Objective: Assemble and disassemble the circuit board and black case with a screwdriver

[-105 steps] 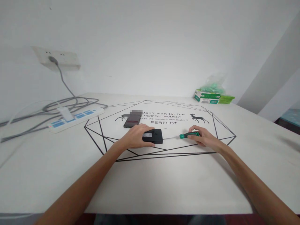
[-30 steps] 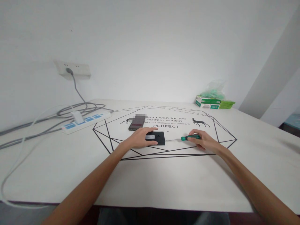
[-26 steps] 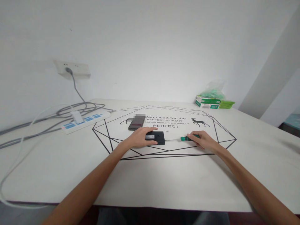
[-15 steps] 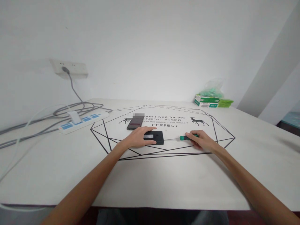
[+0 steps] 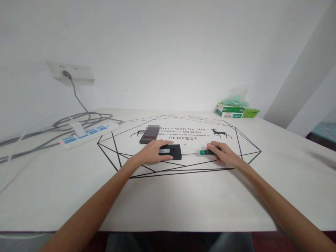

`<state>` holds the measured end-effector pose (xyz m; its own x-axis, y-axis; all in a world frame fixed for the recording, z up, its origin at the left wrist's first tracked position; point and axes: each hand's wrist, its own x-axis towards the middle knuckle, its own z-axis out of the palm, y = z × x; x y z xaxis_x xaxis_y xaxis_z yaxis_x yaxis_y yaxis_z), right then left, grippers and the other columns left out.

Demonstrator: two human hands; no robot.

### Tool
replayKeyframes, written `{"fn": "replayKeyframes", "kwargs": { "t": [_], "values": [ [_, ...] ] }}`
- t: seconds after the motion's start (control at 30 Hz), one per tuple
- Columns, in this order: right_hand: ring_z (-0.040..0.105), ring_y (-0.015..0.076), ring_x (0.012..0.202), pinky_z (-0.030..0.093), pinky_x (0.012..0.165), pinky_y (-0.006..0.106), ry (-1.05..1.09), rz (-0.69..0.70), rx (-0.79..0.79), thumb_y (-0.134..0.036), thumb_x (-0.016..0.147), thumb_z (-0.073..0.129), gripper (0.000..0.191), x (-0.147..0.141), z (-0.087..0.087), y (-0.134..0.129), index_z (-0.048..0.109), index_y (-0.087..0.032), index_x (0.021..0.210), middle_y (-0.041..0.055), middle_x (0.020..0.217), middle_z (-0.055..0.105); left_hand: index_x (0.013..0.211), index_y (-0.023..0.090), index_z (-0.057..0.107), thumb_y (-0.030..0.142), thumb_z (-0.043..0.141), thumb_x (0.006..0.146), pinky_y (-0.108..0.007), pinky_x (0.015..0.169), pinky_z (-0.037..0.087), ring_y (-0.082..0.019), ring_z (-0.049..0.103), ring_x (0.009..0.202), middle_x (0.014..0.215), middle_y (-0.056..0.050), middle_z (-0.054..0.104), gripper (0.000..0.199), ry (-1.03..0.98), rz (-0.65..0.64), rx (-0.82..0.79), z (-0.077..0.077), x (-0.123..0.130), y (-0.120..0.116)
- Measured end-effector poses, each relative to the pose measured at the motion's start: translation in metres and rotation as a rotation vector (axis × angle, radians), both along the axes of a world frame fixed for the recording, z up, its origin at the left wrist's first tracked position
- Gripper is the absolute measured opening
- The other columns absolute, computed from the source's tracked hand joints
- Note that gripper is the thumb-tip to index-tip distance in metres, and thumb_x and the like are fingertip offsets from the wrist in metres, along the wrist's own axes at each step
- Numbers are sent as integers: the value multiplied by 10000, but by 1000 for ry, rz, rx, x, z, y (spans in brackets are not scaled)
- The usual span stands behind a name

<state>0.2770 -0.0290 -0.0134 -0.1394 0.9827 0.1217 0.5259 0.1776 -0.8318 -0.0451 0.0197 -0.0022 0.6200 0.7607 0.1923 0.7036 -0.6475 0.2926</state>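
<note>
A flat black box [image 5: 175, 151] with a pale label lies on the printed table top [image 5: 189, 196]. Around its left end, my left hand [image 5: 151, 153] is closed, fingers on the far side and thumb on the near side. My right hand [image 5: 222, 153] grips the green and black handle of a screwdriver [image 5: 203, 152]. The screwdriver's thin shaft points left, its tip at the box's right side; whether it sits inside a hole I cannot tell. Just behind my left hand lies a dark phone [image 5: 150, 135].
On the left is a white power strip [image 5: 90, 134] with a plugged-in charger [image 5: 78, 128] and grey cables [image 5: 59, 122] running to a wall socket [image 5: 72, 72]. Green and white boxes [image 5: 231, 109] with a plastic bag [image 5: 238, 97] on top stand at the back right.
The view has shifted slightly, so everything appears a little further left and up. Both hands keep their holds, and the screwdriver stays against the box's right side.
</note>
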Motion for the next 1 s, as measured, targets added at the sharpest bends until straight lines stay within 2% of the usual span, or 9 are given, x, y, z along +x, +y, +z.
{"fn": "replayKeyframes", "kwargs": {
  "t": [0.1, 0.2, 0.3, 0.43, 0.53, 0.63, 0.73, 0.87, 1.0],
  "values": [
    [328, 69, 374, 240, 370, 210, 87, 43, -51, -582, 727, 657, 432, -1, 4, -3, 515, -212, 898, -88, 496, 420, 1348, 220, 498, 624, 558, 796, -386, 995, 411, -279, 545, 1168, 1314, -88, 577, 686, -2, -10, 7, 0, 0, 0],
    [322, 74, 368, 220, 376, 212, 115, 76, -78, -519, 686, 719, 416, 0, 6, -5, 486, -223, 863, -101, 456, 400, 1350, 218, 494, 633, 552, 796, -389, 994, 412, -279, 542, 1169, 1322, -85, 573, 694, 11, 0, 4, 1, 1, 0],
    [337, 83, 374, 244, 407, 234, 15, 26, -20, -551, 742, 651, 380, 1, 5, -4, 494, -205, 738, -85, 419, 385, 1355, 212, 488, 626, 558, 797, -395, 992, 412, -278, 538, 1175, 1328, -85, 568, 698, 23, 10, -3, 2, 2, 0],
    [359, 91, 435, 268, 455, 251, -156, -42, 108, -618, 815, 509, 499, -1, 2, 0, 498, -180, 577, -42, 454, 409, 1346, 202, 496, 616, 560, 799, -383, 993, 409, -273, 542, 1175, 1321, -90, 574, 689, 21, -8, 12, 2, 2, -1],
    [331, 75, 422, 249, 430, 240, -46, 2, 74, -616, 777, 567, 438, -3, 2, -1, 541, -184, 711, -43, 530, 475, 1339, 197, 503, 606, 568, 795, -373, 997, 405, -273, 540, 1180, 1320, -94, 573, 683, 15, -24, 25, 1, 2, 0],
    [323, 74, 387, 225, 390, 224, 110, 46, -26, -579, 692, 685, 437, -3, 5, -4, 515, -207, 848, -73, 499, 457, 1343, 198, 500, 599, 581, 786, -378, 998, 403, -279, 538, 1179, 1317, -100, 572, 691, 16, -36, 35, 0, 2, 0],
    [331, 79, 365, 219, 388, 223, 120, 56, -36, -573, 691, 691, 424, -4, 8, -6, 503, -205, 785, -90, 426, 394, 1340, 200, 505, 601, 588, 781, -389, 993, 404, -284, 539, 1168, 1300, -105, 581, 693, 9, -51, 47, -1, 3, 0],
    [322, 78, 369, 246, 420, 242, 41, -25, -12, -644, 766, 572, 478, -6, 8, -5, 470, -195, 637, -65, 393, 391, 1306, 191, 539, 607, 587, 781, -409, 1001, 396, -283, 530, 1168, 1283, -102, 592, 672, -37, -38, 99, -1, 5, -1],
    [316, 83, 412, 241, 442, 244, -3, -19, -14, -651, 735, 606, 477, -5, 5, -3, 518, -189, 660, -70, 431, 372, 1292, 198, 551, 657, 578, 766, -408, 1030, 370, -276, 508, 1191, 1295, -92, 587, 698, -90, -22, 163, 4, 3, 1]
  ]
}}
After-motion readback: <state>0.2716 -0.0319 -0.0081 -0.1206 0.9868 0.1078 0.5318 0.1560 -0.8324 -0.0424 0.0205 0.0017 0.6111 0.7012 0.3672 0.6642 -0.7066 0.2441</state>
